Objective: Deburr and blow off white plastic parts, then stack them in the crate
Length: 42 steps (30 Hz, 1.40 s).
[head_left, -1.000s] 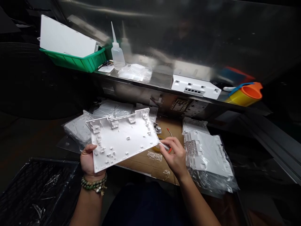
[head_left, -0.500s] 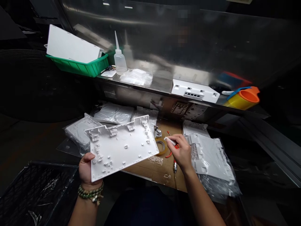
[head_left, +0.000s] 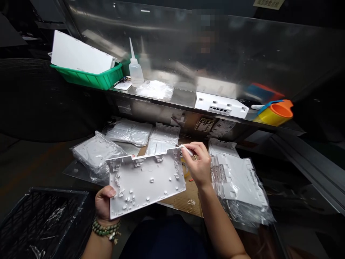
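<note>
My left hand (head_left: pixel 104 203) grips the lower left edge of a white plastic housing panel (head_left: pixel 145 185), thumb on its face; most of the fingers are hidden behind it. The panel is tilted, its clips and posts facing me. At its upper right corner, my right hand (head_left: pixel 198 162) pinches a small white piece (head_left: pixel 188 150), perhaps a folded wipe or cloth, with the tip at the panel's edge. Under the panel and right hand lies a sheet of cardboard (head_left: pixel 191 201), with a roll of tape (head_left: pixel 184 169) partly covered.
Bagged white panels lie left (head_left: pixel 94 153) and right (head_left: pixel 239 180). Along the metal shelf (head_left: pixel 183 98) stand a green bin (head_left: pixel 88 80), a squeeze bottle (head_left: pixel 136 73), a white housing (head_left: pixel 221 104) and a yellow tape holder (head_left: pixel 273 114). A black crate (head_left: pixel 51 194) sits at lower left.
The panel has moved slightly right and down and tilted. My right hand has moved left, bringing the white piece from beside the panel to its upper right corner.
</note>
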Each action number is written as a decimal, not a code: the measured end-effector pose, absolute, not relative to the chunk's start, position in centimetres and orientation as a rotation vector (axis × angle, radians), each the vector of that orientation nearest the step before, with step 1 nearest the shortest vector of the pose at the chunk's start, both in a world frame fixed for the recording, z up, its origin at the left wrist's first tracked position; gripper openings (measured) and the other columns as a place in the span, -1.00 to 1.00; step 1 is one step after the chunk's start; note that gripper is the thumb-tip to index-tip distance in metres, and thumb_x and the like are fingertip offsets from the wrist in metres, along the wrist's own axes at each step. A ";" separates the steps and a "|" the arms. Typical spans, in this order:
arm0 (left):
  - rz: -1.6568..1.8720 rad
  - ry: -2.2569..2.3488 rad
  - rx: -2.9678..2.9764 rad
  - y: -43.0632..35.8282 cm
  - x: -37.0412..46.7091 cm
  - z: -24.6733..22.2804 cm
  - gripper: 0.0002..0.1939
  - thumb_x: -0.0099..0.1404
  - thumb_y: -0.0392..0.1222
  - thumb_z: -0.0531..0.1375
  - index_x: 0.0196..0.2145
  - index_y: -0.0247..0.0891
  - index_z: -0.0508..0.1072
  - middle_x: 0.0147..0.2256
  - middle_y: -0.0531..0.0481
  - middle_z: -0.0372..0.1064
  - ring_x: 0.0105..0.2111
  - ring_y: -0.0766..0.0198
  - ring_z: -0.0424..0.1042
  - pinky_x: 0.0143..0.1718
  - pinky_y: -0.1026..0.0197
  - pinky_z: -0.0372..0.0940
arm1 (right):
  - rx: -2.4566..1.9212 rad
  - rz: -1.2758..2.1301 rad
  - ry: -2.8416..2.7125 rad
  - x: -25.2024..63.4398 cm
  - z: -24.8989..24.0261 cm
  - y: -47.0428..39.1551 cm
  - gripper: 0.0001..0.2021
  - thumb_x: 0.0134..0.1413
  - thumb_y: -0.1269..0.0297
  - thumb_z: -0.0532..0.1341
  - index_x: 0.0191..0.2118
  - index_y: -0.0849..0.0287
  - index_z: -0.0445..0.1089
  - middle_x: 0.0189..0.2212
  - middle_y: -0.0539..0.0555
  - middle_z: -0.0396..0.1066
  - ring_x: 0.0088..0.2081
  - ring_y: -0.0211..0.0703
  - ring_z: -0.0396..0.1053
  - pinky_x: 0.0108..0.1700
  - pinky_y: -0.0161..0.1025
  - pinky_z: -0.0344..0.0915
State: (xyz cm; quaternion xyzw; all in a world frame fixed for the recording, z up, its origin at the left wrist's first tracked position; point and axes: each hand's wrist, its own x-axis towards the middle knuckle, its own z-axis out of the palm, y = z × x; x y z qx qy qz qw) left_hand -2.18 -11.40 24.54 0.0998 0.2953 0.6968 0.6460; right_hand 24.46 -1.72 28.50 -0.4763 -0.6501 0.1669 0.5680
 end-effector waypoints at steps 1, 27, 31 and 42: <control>1.551 0.618 0.231 -11.3 -2.0 24.6 -0.01 -0.22 -0.39 0.13 0.27 -0.10 0.42 0.01 -0.02 0.60 0.10 -0.22 0.50 0.13 -0.23 0.42 | -1.120 0.401 -1.529 24.6 28.1 -1.7 -0.90 0.27 0.28 0.27 -0.20 0.13 0.55 -0.24 0.08 0.45 -0.20 -0.14 0.43 -0.20 -0.19 0.38; 1.418 1.056 0.711 -11.0 7.9 25.5 -0.16 -0.02 -0.52 0.18 0.20 0.07 0.44 0.27 0.12 0.33 0.27 0.08 0.23 0.19 0.21 0.14 | -0.998 0.459 -1.528 20.8 27.3 -6.6 -0.91 0.27 0.36 0.28 -0.14 0.09 0.52 -0.22 0.10 0.44 -0.17 -0.09 0.44 -0.13 -0.12 0.43; 1.392 1.056 0.706 -11.1 7.9 25.1 -0.16 0.00 -0.51 0.18 0.22 0.09 0.41 0.31 0.11 0.27 0.29 0.03 0.21 0.21 0.14 0.14 | -1.013 0.479 -1.513 20.5 27.4 -6.7 -0.92 0.26 0.37 0.28 -0.16 0.10 0.52 -0.23 0.09 0.43 -0.18 -0.11 0.43 -0.14 -0.15 0.41; 1.331 1.044 0.445 -11.7 5.9 25.1 -0.05 -0.10 -0.48 0.21 0.26 0.13 0.35 0.17 0.11 0.44 0.02 0.08 0.46 -0.06 0.22 0.35 | -1.404 0.417 -1.372 26.1 17.3 -1.1 -0.67 0.28 0.02 0.22 -0.19 0.21 0.54 -0.24 0.15 0.47 -0.23 -0.08 0.42 -0.21 -0.16 0.36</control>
